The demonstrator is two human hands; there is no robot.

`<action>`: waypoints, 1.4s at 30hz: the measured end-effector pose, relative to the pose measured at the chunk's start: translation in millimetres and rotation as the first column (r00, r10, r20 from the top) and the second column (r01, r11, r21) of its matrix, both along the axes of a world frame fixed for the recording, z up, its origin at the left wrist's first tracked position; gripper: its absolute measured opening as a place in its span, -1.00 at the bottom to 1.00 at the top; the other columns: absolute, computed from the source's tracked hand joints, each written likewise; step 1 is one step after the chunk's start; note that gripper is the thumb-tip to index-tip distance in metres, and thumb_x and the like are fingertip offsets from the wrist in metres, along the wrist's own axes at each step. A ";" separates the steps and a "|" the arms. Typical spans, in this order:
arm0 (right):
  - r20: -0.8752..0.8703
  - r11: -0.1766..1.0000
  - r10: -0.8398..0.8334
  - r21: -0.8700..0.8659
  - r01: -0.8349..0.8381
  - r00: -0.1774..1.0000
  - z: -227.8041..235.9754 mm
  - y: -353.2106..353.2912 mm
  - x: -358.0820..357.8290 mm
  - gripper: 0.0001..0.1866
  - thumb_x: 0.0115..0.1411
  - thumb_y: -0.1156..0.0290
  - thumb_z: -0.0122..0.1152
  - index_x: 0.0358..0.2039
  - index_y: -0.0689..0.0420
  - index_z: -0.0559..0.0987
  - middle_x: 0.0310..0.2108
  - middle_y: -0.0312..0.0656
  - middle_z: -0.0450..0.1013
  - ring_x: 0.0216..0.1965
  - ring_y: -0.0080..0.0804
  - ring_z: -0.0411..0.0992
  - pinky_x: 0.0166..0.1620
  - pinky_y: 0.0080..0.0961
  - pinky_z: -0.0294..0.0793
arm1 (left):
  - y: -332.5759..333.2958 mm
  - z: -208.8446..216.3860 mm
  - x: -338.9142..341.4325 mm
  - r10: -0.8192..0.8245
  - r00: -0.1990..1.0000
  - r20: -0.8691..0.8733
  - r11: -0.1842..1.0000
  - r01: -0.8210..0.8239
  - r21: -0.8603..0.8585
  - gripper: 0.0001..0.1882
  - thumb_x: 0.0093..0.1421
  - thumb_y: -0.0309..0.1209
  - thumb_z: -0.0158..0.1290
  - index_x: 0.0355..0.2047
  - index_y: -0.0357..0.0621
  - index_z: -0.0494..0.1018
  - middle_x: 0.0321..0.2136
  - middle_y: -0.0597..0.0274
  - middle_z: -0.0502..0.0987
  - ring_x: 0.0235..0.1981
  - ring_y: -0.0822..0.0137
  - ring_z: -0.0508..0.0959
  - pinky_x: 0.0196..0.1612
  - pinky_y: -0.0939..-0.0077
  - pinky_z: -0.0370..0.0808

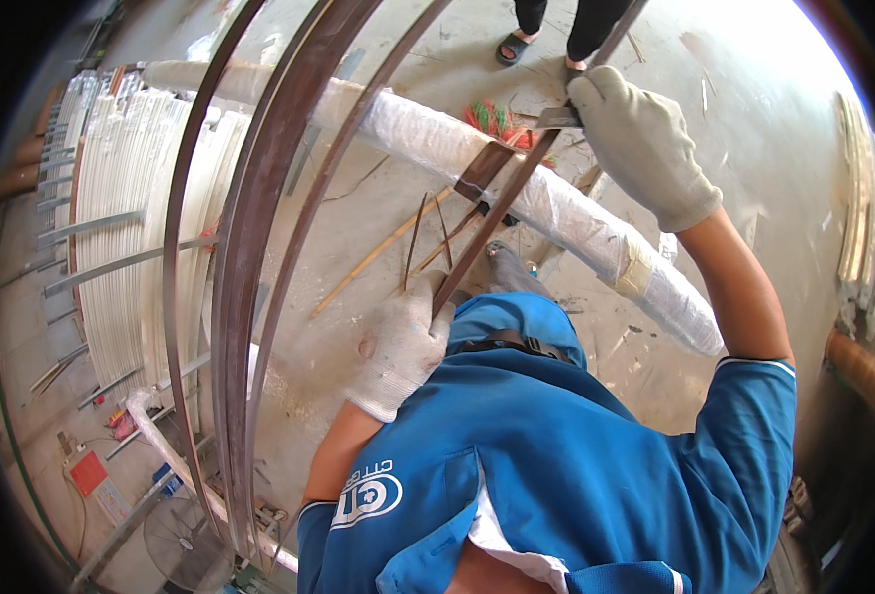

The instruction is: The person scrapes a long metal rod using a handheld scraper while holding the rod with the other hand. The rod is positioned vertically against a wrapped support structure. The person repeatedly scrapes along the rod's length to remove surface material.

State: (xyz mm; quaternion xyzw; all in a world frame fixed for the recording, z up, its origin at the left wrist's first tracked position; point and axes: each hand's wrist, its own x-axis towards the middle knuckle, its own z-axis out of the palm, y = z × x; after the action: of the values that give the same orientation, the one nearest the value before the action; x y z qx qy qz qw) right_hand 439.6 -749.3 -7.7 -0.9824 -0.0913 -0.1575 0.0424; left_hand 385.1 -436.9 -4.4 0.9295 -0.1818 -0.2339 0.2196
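Observation:
A long, narrow brown strip [502, 203] runs slantwise in front of me, from beside my waist up to the top edge. My left hand [398, 346], in a pale work glove with stains, is closed round its lower part. Farther up, my right hand [645, 148], in a similar glove, has its fingers curled over the strip. A small grey-brown piece [559, 118] sticks out at the right fingertips; whether it is a tool or part of the strip I cannot tell. Just past the strip, a short brown piece [484, 170] rests against a plastic-wrapped beam [581, 223].
Several long brown strips [274, 188] rise close on my left. Beyond them, white profiles [126, 238] are stacked on metal rack arms. A bamboo stick [373, 252] and green and red bristles [497, 121] lie ahead. Another person's feet [513, 48] are at the top. A fan [185, 544] stands lower left.

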 end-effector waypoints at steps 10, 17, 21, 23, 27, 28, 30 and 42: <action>-0.282 0.456 -0.035 0.849 0.266 0.959 -19.0 -28.6 5.0 -0.73 0.35 0.43 0.13 -0.01 0.29 0.55 -0.27 -0.17 0.57 -0.26 -0.56 0.46 -0.08 -0.52 0.48 | 0.3 1.1 3.5 -0.023 0.999 -0.024 1.000 0.023 0.011 -0.70 0.26 -0.27 0.14 -0.11 -0.23 0.53 -0.41 -0.17 0.62 -0.35 -0.22 0.62 -0.26 -0.02 0.52; 0.014 0.609 -0.020 0.793 0.001 1.000 -17.5 -10.7 4.7 -0.86 0.33 0.51 0.13 -0.14 0.27 0.52 -0.37 -0.09 0.50 -0.30 -0.33 0.51 -0.14 -0.44 0.51 | 0.4 3.0 4.9 -0.008 0.997 -0.079 0.998 0.012 0.056 -0.69 0.27 -0.24 0.11 -0.07 -0.16 0.53 -0.36 -0.21 0.62 -0.30 -0.24 0.62 -0.23 -0.04 0.52; -0.032 0.577 0.023 0.816 0.013 0.999 -14.3 -3.1 9.3 -0.89 0.36 0.55 0.08 -0.13 0.27 0.49 -0.36 -0.11 0.50 -0.34 -0.33 0.48 -0.17 -0.40 0.51 | 1.0 5.2 5.1 0.001 0.997 -0.071 0.999 0.001 0.037 -0.67 0.28 -0.22 0.10 -0.05 -0.15 0.53 -0.32 -0.22 0.62 -0.27 -0.24 0.61 -0.19 -0.06 0.51; -0.033 0.580 0.039 0.814 0.004 0.999 -12.6 -3.1 12.4 -0.90 0.38 0.55 0.05 -0.14 0.26 0.48 -0.38 -0.17 0.47 -0.36 -0.45 0.42 -0.18 -0.47 0.48 | 1.0 6.1 4.6 -0.002 0.998 -0.065 0.999 0.005 0.041 -0.66 0.28 -0.22 0.10 -0.04 -0.16 0.53 -0.31 -0.22 0.62 -0.26 -0.23 0.61 -0.19 -0.06 0.51; -0.035 0.629 0.091 0.777 -0.030 0.995 -8.0 -6.2 16.7 -0.91 0.37 0.55 0.06 -0.15 0.27 0.46 -0.41 -0.08 0.44 -0.37 -0.33 0.42 -0.18 -0.41 0.48 | -0.4 5.8 4.8 -0.010 0.997 -0.071 0.998 0.014 0.065 -0.66 0.27 -0.23 0.10 -0.06 -0.20 0.53 -0.33 -0.22 0.62 -0.29 -0.24 0.62 -0.20 -0.07 0.52; -0.062 0.628 0.095 0.778 -0.011 0.994 -6.3 -7.0 17.7 -0.91 0.37 0.55 0.06 -0.15 0.27 0.46 -0.41 -0.07 0.44 -0.38 -0.31 0.42 -0.18 -0.39 0.48 | -0.6 6.2 5.2 -0.006 0.996 -0.086 0.997 0.012 0.078 -0.66 0.27 -0.23 0.11 -0.06 -0.21 0.53 -0.34 -0.22 0.62 -0.30 -0.24 0.62 -0.21 -0.07 0.52; -0.070 0.636 0.095 0.772 -0.007 0.993 -3.2 -8.6 18.7 -0.92 0.36 0.54 0.07 -0.18 0.26 0.44 -0.41 -0.06 0.44 -0.37 -0.22 0.43 -0.18 -0.34 0.48 | -0.8 6.3 4.9 -0.007 0.998 -0.055 0.998 0.011 0.065 -0.66 0.26 -0.23 0.11 -0.08 -0.22 0.53 -0.35 -0.22 0.62 -0.31 -0.24 0.62 -0.22 -0.07 0.52; -0.315 0.358 0.059 0.892 0.275 0.947 -0.3 -45.4 17.7 -0.84 0.45 0.35 0.06 -0.14 0.18 0.49 -0.45 -0.41 0.35 -0.51 -0.70 0.27 -0.44 -0.62 0.30 | 0.7 1.5 2.8 0.019 0.998 -0.052 1.000 -0.019 0.012 -0.65 0.21 -0.31 0.13 -0.02 -0.17 0.52 -0.27 -0.17 0.62 -0.23 -0.20 0.61 -0.16 0.00 0.52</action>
State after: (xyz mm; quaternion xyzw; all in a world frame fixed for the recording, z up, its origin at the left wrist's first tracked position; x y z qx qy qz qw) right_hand 457.3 -794.8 -8.0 -0.8017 0.0865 -0.0361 0.5903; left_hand 387.8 -436.3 -2.9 0.9260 -0.1657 -0.2572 0.2212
